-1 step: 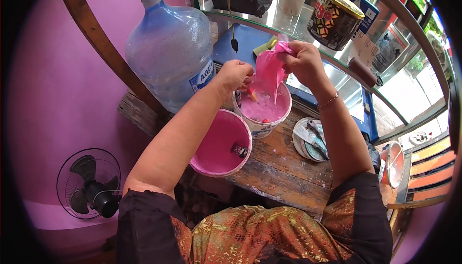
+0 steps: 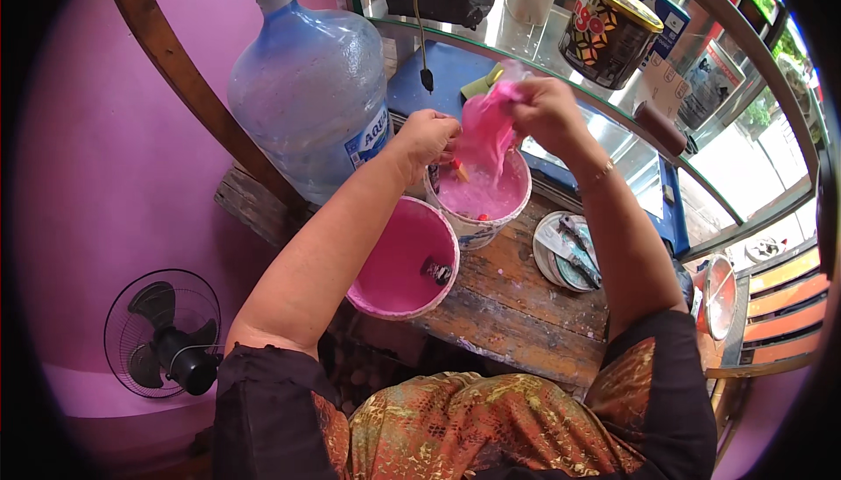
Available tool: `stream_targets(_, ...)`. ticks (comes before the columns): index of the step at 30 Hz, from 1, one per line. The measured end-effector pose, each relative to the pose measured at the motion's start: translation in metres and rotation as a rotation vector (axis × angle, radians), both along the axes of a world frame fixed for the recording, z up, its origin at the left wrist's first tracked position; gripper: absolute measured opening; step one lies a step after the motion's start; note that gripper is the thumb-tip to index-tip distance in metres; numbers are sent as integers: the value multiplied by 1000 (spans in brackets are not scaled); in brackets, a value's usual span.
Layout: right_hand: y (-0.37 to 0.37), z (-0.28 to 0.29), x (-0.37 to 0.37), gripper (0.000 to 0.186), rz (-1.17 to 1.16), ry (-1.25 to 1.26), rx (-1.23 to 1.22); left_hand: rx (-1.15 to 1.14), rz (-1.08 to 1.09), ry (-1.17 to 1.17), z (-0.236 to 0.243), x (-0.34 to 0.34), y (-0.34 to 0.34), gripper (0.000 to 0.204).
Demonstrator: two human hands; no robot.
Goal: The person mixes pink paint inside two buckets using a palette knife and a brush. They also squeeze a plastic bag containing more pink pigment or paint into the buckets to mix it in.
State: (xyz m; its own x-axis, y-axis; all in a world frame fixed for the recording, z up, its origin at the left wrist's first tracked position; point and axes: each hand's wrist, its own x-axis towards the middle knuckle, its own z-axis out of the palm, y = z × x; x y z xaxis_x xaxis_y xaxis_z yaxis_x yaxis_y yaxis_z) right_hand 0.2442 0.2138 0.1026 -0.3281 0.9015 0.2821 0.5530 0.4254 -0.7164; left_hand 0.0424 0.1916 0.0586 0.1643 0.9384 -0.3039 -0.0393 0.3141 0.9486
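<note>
Head: limp pink sheet (image 2: 491,130) over round bucket (image 2: 476,237).

the pink bag (image 2: 489,121) looks thin, filmy plastic; the jug (image 2: 307,86) smooth, glossy plastic; the table (image 2: 508,300) rough wood.

1 head-worn fisheye looks down from close above the wooden table (image 2: 512,300).
</note>
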Motion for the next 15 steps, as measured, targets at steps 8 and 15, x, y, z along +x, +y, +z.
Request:
stream_targets(8, 2, -7, 5, 17, 45, -192, -49, -163, -227, -208, -29, -4, -5, 28)
stream_targets(15, -12, 9, 8, 11, 135, -40, -131, -250, -164, -499, -40, -2, -4, 21)
